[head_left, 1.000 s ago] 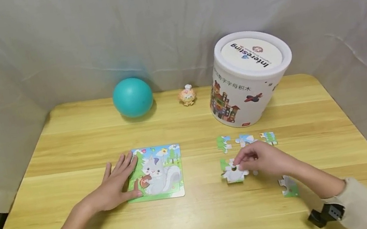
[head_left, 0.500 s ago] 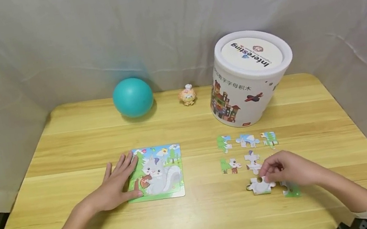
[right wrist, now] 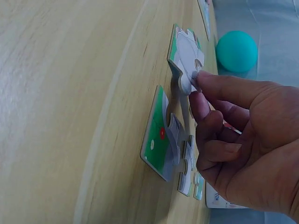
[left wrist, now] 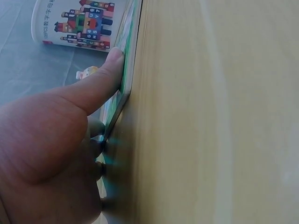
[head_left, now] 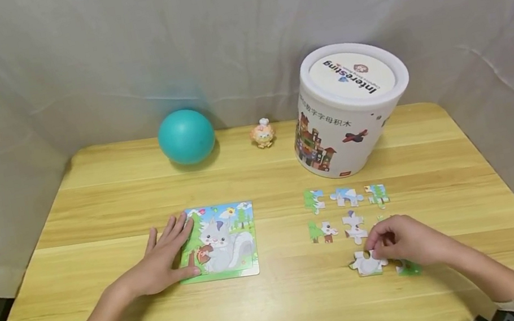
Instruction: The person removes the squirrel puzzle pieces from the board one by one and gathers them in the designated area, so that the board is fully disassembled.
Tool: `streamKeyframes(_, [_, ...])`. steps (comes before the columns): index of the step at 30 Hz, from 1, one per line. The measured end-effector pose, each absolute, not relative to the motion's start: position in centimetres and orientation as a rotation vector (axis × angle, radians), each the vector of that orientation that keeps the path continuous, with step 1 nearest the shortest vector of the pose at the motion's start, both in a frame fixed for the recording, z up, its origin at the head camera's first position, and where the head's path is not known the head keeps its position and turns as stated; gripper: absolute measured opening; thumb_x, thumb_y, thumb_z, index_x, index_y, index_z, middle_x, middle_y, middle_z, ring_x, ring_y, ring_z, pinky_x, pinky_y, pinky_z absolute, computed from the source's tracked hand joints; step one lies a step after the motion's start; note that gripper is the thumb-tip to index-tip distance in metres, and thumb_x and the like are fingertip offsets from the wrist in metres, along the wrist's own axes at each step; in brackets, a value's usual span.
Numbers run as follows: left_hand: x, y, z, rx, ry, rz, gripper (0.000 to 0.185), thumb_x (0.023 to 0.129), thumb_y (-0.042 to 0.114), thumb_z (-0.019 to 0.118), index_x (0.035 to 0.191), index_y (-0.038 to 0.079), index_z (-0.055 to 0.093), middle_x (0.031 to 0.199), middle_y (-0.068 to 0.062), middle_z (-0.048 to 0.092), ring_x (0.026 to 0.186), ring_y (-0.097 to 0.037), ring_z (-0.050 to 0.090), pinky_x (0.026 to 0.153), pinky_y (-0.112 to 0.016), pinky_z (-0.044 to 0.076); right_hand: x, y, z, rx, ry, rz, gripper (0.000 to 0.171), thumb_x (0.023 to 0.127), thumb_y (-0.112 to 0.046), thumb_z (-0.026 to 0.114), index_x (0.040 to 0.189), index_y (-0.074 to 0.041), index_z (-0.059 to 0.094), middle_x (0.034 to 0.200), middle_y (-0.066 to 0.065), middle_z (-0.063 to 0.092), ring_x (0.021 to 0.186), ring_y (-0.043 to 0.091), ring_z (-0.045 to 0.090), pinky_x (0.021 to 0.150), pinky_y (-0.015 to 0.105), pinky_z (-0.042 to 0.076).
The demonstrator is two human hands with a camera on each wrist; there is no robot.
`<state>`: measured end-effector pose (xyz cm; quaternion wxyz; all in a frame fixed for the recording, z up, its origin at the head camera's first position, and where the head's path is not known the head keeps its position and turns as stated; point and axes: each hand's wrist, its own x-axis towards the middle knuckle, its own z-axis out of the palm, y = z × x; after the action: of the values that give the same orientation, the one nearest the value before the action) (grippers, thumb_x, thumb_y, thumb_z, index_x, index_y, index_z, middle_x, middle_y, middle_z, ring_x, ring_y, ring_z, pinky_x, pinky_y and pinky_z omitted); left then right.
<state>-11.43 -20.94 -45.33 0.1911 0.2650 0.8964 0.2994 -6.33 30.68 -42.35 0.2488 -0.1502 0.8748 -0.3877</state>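
My right hand (head_left: pixel 408 242) pinches a white-and-green puzzle piece (head_left: pixel 367 264) between thumb and index finger; in the right wrist view the piece (right wrist: pixel 184 58) is tilted, partly above the table. Just right of it lies a corner piece (right wrist: pixel 159 140), partly hidden by the hand in the head view. Behind are more loose pieces, among them a squirrel-face piece (head_left: pixel 323 232) and a grey-white piece (head_left: pixel 354 226). On the left, my left hand (head_left: pixel 161 260) rests with straight fingers on the left edge of a square squirrel picture board (head_left: pixel 226 246); its thumb (left wrist: pixel 100 86) presses the near edge.
A teal ball (head_left: pixel 186 137), a small orange figurine (head_left: pixel 262 133) and a large white lidded bucket (head_left: pixel 351 109) stand along the back of the wooden table (head_left: pixel 284 316). Several pieces, such as a blue-sky piece (head_left: pixel 346 197), lie before the bucket. Grey cloth surrounds the table.
My right hand has carried the pinched piece right and toward me, from beside the squirrel-face piece to below the grey-white piece. The left hand has stayed on the board.
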Motion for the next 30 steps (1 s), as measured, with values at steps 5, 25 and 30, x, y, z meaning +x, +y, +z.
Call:
streamKeyframes(5, [-11.5, -21.1, -45.6, 0.769, 2.501, 0.859, 0.102, 0.093, 0.044, 0.073, 0.162, 0.000, 0.012, 0.169, -0.022, -0.005, 0.153, -0.045, -0.011, 0.114, -0.066, -0.018, -6.5, 30.6, -42.0, -0.400, 2.427, -1.037, 0.004, 0.092, -0.015, 0.077, 0.095, -0.013, 0.076, 0.080, -0.003, 0.062, 0.063, 0.008, 0.047, 0.054, 0.022, 0.041])
streamKeyframes(25, [-12.0, -21.7, -45.4, 0.820, 2.367, 0.968, 0.122, 0.080, 0.043, 0.085, 0.163, 0.000, 0.006, 0.168, -0.023, -0.012, 0.151, -0.046, -0.019, 0.111, -0.064, -0.024, -11.0, 19.3, -42.3, -0.681, 2.468, -1.123, 0.014, 0.098, -0.012, 0.069, 0.109, -0.010, 0.076, 0.093, -0.008, 0.069, 0.080, 0.010, 0.059, 0.072, 0.026, 0.053])
streamKeyframes(30, [-11.9, -21.9, -45.4, 0.819, 2.347, 0.987, 0.127, 0.075, 0.040, 0.088, 0.162, 0.000, 0.005, 0.167, -0.024, -0.012, 0.150, -0.046, -0.020, 0.111, -0.063, -0.025, -12.1, 15.2, -42.8, -0.720, 2.447, -1.137, 0.017, 0.096, -0.011, 0.070, 0.112, -0.008, 0.075, 0.094, -0.006, 0.069, 0.083, 0.010, 0.060, 0.076, 0.026, 0.054])
